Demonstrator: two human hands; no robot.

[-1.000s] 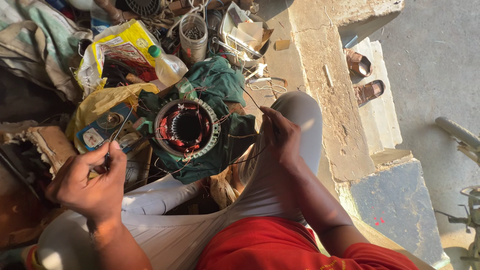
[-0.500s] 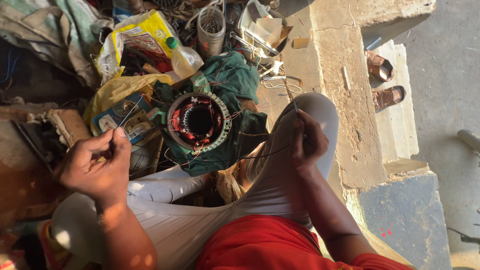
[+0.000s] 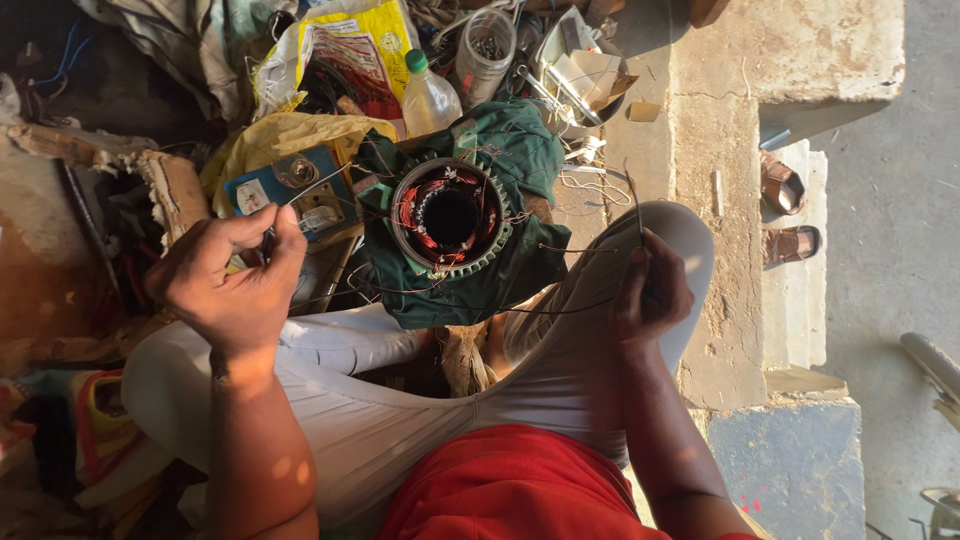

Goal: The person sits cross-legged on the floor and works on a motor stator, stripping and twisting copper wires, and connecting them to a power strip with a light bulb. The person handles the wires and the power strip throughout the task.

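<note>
On green cloth (image 3: 520,160), round stator (image 3: 450,217) shows seemingly copper windings.

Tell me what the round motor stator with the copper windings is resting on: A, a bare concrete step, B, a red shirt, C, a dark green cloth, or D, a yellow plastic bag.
C: the stator sits on a dark green cloth that spreads out around it, in front of the person's knees, with thin wires leading from it towards both hands.
</note>
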